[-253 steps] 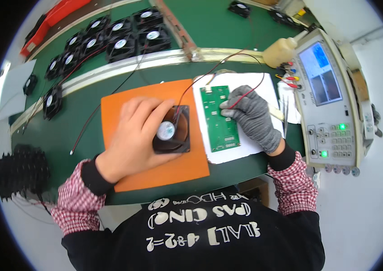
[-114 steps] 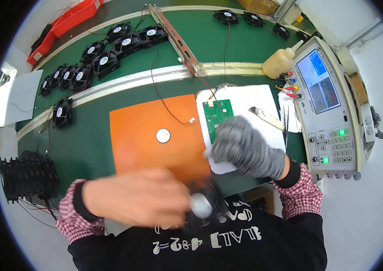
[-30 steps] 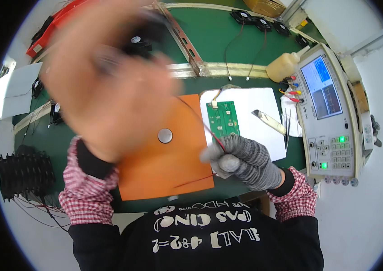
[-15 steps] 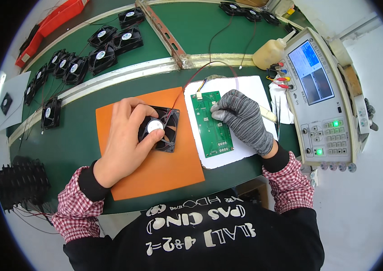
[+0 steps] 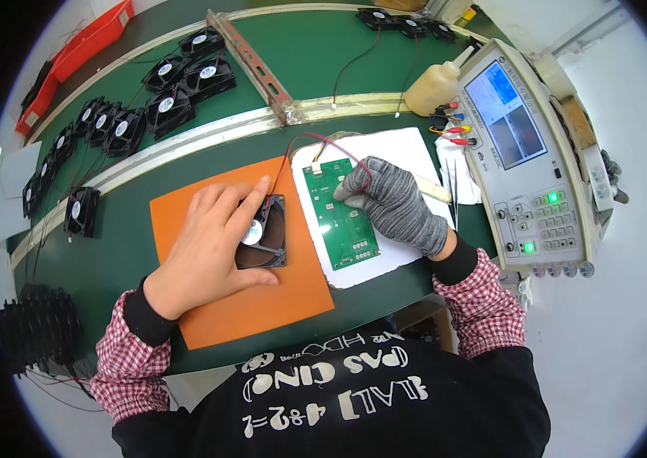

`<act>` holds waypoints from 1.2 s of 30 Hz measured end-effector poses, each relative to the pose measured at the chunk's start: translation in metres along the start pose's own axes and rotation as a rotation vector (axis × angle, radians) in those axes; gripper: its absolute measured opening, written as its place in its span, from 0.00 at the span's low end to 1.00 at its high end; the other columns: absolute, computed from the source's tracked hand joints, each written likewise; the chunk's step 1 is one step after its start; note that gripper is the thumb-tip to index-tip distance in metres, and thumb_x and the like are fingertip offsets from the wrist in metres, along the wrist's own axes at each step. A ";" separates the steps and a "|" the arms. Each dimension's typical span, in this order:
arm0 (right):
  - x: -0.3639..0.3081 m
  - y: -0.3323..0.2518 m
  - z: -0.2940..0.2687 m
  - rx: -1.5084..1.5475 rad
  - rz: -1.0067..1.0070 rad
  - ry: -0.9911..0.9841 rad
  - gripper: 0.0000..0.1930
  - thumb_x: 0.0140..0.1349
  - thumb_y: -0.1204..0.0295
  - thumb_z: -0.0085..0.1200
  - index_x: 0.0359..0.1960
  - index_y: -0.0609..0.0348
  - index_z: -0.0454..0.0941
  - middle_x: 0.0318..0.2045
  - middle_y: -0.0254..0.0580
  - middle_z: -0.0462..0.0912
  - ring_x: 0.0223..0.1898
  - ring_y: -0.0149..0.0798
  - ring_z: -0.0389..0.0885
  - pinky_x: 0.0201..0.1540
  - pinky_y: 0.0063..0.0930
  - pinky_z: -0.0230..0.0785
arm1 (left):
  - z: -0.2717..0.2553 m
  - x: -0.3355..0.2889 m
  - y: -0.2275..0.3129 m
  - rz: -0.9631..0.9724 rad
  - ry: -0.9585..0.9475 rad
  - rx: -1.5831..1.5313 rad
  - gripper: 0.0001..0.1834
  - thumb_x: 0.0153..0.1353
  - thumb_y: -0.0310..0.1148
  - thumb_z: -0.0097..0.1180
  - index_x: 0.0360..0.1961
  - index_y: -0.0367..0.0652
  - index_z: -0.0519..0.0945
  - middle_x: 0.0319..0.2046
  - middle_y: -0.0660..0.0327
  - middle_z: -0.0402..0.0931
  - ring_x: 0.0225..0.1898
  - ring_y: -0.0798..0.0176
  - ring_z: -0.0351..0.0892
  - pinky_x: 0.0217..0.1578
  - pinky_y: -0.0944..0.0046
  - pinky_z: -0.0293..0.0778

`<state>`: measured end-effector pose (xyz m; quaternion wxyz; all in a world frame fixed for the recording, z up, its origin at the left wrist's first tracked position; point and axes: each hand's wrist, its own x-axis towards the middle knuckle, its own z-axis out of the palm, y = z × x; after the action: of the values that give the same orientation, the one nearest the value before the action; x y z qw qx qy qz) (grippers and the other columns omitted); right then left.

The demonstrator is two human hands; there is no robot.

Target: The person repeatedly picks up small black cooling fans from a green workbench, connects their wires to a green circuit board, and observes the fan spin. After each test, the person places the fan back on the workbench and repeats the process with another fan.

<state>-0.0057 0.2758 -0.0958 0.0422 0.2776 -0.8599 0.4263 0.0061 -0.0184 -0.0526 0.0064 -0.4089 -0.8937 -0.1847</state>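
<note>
A black square cooling fan (image 5: 274,237) lies on an orange mat (image 5: 224,324); its blades look smeared into a brownish disc around the pale hub. Spread over its left side is my bare left hand (image 5: 205,240), fingers stretched and thumb along the lower edge. The fan's red-and-dark cable (image 5: 290,145) arcs over to my gloved right hand (image 5: 400,206). That hand pinches the cable's end at the green circuit board (image 5: 346,233); the fingers hide the plug. A small white connector (image 5: 316,167) with coloured wires sits at the board's upper left. Under the board lies a white pad (image 5: 403,145).
A bench meter (image 5: 506,137) with a lit screen stands at right, beside a yellowish squeeze bottle (image 5: 432,88) and tweezers (image 5: 455,195). Several fans (image 5: 169,107) lie beyond the pale rail (image 5: 186,133). More black fans (image 5: 41,328) are stacked at far left.
My left thumb has come off the fan's hub and the fingers have spread out. The fan's blades, distinct before, now look blurred. My right hand keeps its pinch at the board. The whole view has shifted slightly.
</note>
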 end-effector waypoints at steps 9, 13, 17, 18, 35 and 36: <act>-0.009 0.011 0.005 0.043 -0.019 0.092 0.05 0.53 0.77 0.62 0.32 0.58 0.81 0.33 0.41 0.78 0.39 0.44 0.78 0.46 0.35 0.72 | -0.032 -0.024 0.045 0.495 0.666 -0.289 0.24 0.60 0.41 0.61 0.51 0.35 0.74 0.38 0.53 0.80 0.38 0.50 0.79 0.39 0.58 0.75; -0.004 0.013 0.003 0.059 -0.096 0.054 0.05 0.52 0.76 0.62 0.31 0.57 0.81 0.31 0.41 0.79 0.38 0.44 0.78 0.45 0.36 0.72 | -0.069 -0.031 0.049 -0.048 -0.310 -1.742 0.33 0.65 0.54 0.48 0.48 0.27 0.71 0.28 0.41 0.77 0.28 0.41 0.79 0.25 0.49 0.77; -0.004 0.014 0.003 0.019 -0.130 0.077 0.06 0.50 0.76 0.63 0.31 0.57 0.81 0.31 0.40 0.79 0.38 0.44 0.77 0.44 0.37 0.72 | -0.071 -0.020 0.038 -0.109 -0.608 -2.152 0.39 0.61 0.55 0.55 0.54 0.25 0.67 0.39 0.41 0.78 0.41 0.44 0.80 0.41 0.47 0.75; -0.006 0.015 0.002 0.004 -0.123 0.079 0.06 0.50 0.76 0.63 0.31 0.57 0.81 0.31 0.40 0.79 0.38 0.44 0.77 0.44 0.37 0.72 | -0.068 -0.022 0.039 -0.054 -0.444 -2.041 0.39 0.59 0.53 0.58 0.56 0.27 0.67 0.39 0.42 0.79 0.41 0.45 0.81 0.43 0.48 0.75; -0.007 0.018 0.010 0.237 -0.080 0.262 0.09 0.54 0.77 0.64 0.37 0.57 0.79 0.34 0.39 0.79 0.32 0.37 0.80 0.38 0.27 0.73 | -0.020 0.138 -0.071 0.068 0.717 0.156 0.40 0.54 0.35 0.65 0.66 0.36 0.62 0.63 0.44 0.65 0.63 0.42 0.65 0.63 0.50 0.63; -0.004 0.014 0.010 0.232 -0.055 0.256 0.10 0.53 0.76 0.65 0.37 0.57 0.79 0.34 0.38 0.79 0.31 0.35 0.79 0.37 0.27 0.73 | -0.010 0.142 -0.107 -0.082 0.688 0.300 0.40 0.60 0.40 0.62 0.68 0.33 0.58 0.67 0.43 0.57 0.67 0.43 0.58 0.65 0.50 0.58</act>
<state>-0.0083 0.2768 -0.1132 0.1305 0.2474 -0.7846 0.5534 -0.1677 0.0179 -0.0550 0.3587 -0.2813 -0.8720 -0.1786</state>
